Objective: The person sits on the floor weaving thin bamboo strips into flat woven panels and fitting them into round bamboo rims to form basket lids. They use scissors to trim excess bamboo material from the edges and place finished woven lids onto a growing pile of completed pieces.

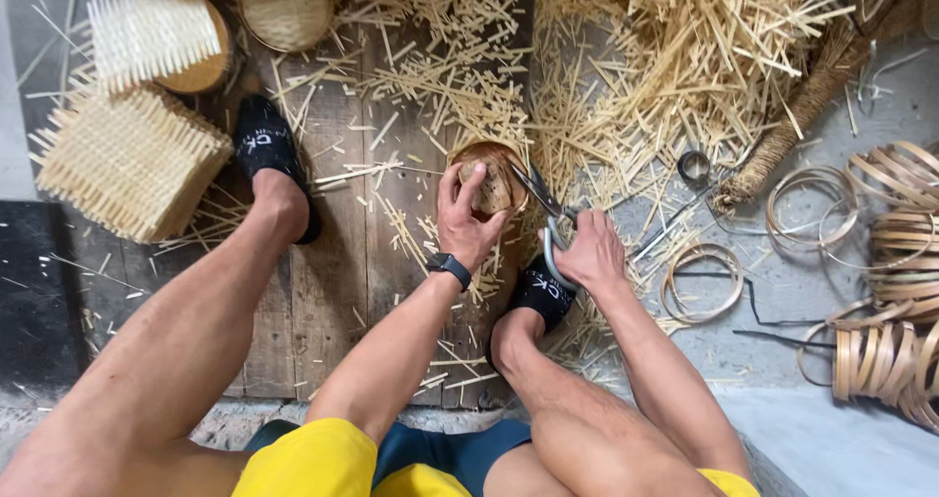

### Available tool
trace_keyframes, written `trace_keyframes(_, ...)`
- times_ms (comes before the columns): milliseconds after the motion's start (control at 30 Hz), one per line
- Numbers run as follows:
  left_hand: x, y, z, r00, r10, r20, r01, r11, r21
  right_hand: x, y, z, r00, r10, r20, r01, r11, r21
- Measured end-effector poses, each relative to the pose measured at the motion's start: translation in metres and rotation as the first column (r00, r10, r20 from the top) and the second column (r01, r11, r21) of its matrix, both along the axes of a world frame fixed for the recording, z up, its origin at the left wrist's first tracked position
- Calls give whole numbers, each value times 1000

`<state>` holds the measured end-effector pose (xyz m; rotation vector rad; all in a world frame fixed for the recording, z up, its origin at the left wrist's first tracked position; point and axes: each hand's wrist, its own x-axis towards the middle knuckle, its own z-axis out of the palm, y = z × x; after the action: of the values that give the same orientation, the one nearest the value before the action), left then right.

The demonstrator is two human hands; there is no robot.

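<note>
Wooden floor boards [323, 292] under a seated person, littered with cut bamboo slivers [685, 57]. Left hand [468, 218] grips a small woven basket [489, 179], fingers wrapped over its rim, holding it tipped on the boards so the edge faces the blades. Right hand [590, 252] is closed through the handles of scissors [546, 218], blade tips touching the basket's rim just right of the left hand, likely to trim stray ends. Nothing seen inside the basket; its inside is mostly hidden. Beyond the left hand, far to its left, lie woven mats with bristling ends [132, 159] and two finished round baskets [286, 6]. Right of the right hand, coiled bamboo hoops [895, 262] sit stacked on grey concrete, within easy reach. Black slippers [266, 150] on both feet.
</note>
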<state>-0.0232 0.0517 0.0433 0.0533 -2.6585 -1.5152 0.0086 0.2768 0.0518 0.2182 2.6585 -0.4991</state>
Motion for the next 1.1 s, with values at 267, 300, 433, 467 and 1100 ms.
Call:
trace_keyframes(267, -9, -7, 6, 996, -85, -33, 82, 993, -82, -11, 35, -35, 982, 147, -117, -130, 982, 140)
trace_keyframes(300, -9, -7, 6, 996, -89, -29, 86, 993, -86, -10, 37, -41, 980, 156, -124, -137, 979, 154)
trace_keyframes(433, -9, -7, 6, 995, -98, 15, 99, 988, -116, -10, 42, -54, 976, 187, -113, -160, 964, 212)
trace_keyframes(467, -9, -8, 6, 995, -103, 17, 105, 988, -117, -10, 43, -56, 977, 188, -97, -163, 961, 222)
trace_keyframes(1100, -10, -6, 20, 990, -134, 38, 136, 989, -62, -26, 82, -73, 962, 273, 17, -269, 936, 225)
